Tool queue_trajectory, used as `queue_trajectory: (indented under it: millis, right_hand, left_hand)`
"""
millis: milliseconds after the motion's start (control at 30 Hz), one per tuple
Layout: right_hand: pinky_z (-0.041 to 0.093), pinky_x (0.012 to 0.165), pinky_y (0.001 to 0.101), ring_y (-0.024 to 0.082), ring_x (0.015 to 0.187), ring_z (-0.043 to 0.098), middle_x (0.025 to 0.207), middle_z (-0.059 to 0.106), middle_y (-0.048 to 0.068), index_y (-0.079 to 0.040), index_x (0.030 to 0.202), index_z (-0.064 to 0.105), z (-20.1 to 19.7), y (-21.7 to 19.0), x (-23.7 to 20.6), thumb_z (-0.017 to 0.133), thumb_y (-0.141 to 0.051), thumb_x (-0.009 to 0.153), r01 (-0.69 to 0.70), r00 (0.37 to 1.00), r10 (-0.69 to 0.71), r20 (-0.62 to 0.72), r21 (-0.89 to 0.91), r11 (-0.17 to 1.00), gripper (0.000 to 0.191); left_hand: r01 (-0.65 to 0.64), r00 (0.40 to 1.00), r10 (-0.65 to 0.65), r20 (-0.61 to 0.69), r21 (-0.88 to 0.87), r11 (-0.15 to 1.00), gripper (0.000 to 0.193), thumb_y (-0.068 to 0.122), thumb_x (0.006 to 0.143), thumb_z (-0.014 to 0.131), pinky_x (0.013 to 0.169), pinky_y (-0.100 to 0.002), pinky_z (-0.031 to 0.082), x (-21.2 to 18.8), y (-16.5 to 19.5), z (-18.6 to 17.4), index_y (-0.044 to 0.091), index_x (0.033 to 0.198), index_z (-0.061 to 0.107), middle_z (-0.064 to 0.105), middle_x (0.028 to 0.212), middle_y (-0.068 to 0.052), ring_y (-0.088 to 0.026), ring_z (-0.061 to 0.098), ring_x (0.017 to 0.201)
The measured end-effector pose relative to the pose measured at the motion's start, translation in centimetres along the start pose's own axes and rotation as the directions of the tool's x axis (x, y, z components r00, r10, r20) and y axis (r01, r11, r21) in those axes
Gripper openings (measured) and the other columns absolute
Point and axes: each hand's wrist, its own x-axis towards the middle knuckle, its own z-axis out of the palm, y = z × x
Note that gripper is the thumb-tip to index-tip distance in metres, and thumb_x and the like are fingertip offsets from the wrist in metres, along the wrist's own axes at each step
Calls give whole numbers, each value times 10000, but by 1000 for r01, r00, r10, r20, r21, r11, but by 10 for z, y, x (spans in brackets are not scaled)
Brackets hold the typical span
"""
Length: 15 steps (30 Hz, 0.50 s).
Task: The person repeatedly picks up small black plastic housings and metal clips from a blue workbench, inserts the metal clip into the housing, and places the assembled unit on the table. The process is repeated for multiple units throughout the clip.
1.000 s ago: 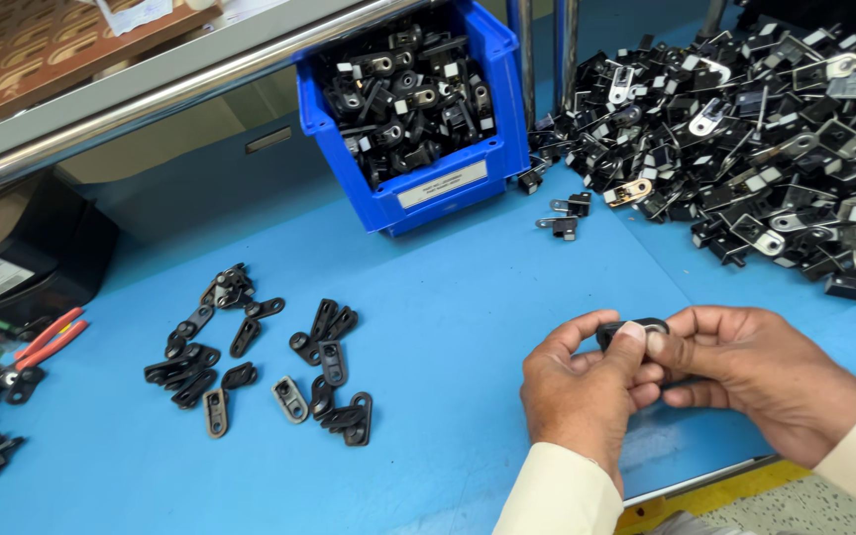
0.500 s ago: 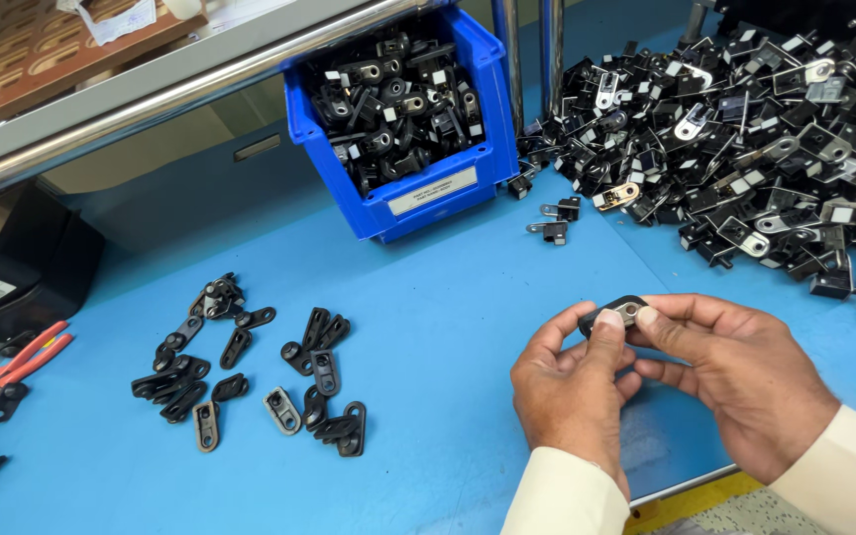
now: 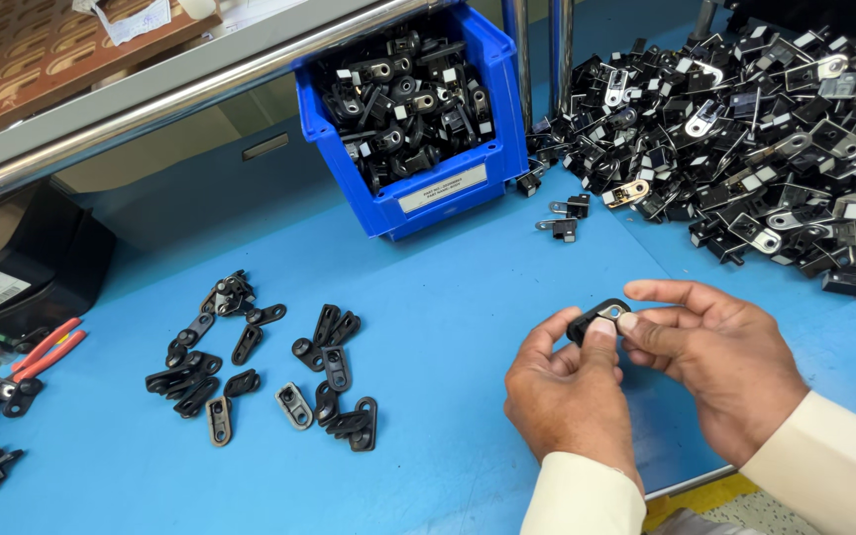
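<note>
Both hands are mid-fit: left hand [image 3: 569,391] and right hand [image 3: 720,362] pinch 1 small black bracket [image 3: 596,319] above the blue surface [image 3: 448,297]. Looks like pressing its parts together; next needs steady thumb pressure, I'd guess.

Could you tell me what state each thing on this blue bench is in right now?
Black clip: pinched between both hands, off the bench.
Left hand: fingers closed on the clip.
Right hand: fingers closed on the clip.
Blue bin: tilted, full of black parts.
Loose pile: heaped on the bench.
Small clips: scattered flat.
Red-handled pliers: lying down, untouched.
</note>
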Motion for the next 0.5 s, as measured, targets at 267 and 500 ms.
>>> queue_trajectory:
  millis: [267,500]
  right_hand:
    - [574,746,350,206,859,713,1099,806,169,-4,1328,657,0,-20,-19,662,13,930,59,998,-57,14,-144,988,398]
    - [552,760,366,201,856,672,1143,790,140,-7,1289,683,-17,-33,-10,604,-176,1039,-110,994,101,-46,-249,962,312]
  left_hand:
    - [-71,994,68,84,35,997,347,235,867,786,646,-255,565,3,7,-7,116,1189,741,774,817,-60,-111,701,702]
    - [285,941,-215,262,-272,919,310,318,920,748,712,-284,619,13,4,-18,81,1117,716,759,911,-77,-155,722,790]
